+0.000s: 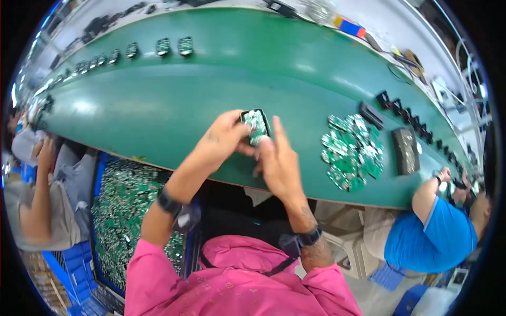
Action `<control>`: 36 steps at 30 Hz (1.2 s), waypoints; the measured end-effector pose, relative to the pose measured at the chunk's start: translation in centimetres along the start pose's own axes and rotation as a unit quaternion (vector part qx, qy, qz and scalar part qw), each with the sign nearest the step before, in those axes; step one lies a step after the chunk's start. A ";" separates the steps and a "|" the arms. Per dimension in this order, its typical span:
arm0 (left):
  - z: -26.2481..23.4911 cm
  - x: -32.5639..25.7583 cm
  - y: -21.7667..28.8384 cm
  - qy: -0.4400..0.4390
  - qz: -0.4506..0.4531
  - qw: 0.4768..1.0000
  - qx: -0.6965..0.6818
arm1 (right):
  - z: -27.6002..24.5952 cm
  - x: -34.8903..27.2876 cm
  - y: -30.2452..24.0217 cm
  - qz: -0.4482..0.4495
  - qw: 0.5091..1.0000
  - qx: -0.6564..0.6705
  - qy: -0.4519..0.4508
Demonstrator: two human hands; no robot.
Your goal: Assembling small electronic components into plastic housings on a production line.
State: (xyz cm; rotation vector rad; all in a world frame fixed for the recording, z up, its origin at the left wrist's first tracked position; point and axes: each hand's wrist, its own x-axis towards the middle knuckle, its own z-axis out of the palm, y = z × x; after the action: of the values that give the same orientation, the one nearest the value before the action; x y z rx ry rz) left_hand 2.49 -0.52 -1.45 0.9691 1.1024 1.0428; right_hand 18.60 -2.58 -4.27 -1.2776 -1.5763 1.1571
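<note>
In front of my chest my left hand (pixel 224 131) is closed around a small black plastic housing with a green circuit board (pixel 255 122) seated in it. The board faces up, silver parts showing on it. At the housing's lower right is my right hand (pixel 279 160), its thumb against the board's lower edge. The right index finger stretches up beside the housing, apart from it. The lower fingers of that hand are blurred, and I cannot make out whether they hold anything. To the right, loose green circuit boards (pixel 352 150) lie heaped on the green table (pixel 174 100).
A blue-edged bin (pixel 113 210) full of boards stands below the table at left. Several boards (pixel 163 47) line the far left. Black housings (pixel 403 113), a dark block (pixel 405 150) and a black bar (pixel 371 115) lie at right. People sit on both sides, one in blue (pixel 432 237).
</note>
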 end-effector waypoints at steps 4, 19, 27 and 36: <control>-2.0 5.5 1.7 -0.017 -0.064 0.969 -0.237 | -1.8 -1.8 3.4 -0.096 0.989 -0.060 0.097; -2.5 7.7 5.9 -0.052 -0.068 0.969 -0.230 | -1.3 -2.0 2.0 -0.134 0.987 -0.074 0.056; -2.0 9.0 6.1 -0.041 -0.082 0.975 -0.203 | -1.8 -1.9 2.1 -0.146 0.987 -0.062 0.038; -1.7 9.5 6.4 -0.068 -0.089 0.965 -0.238 | -1.8 -1.7 2.4 -0.161 0.986 -0.038 0.023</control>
State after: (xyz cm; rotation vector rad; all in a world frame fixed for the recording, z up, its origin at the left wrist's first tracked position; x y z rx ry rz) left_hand 1.07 10.34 2.31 0.5353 0.7595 1.0139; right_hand 21.27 -3.71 -6.15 -1.0395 -1.7308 0.8663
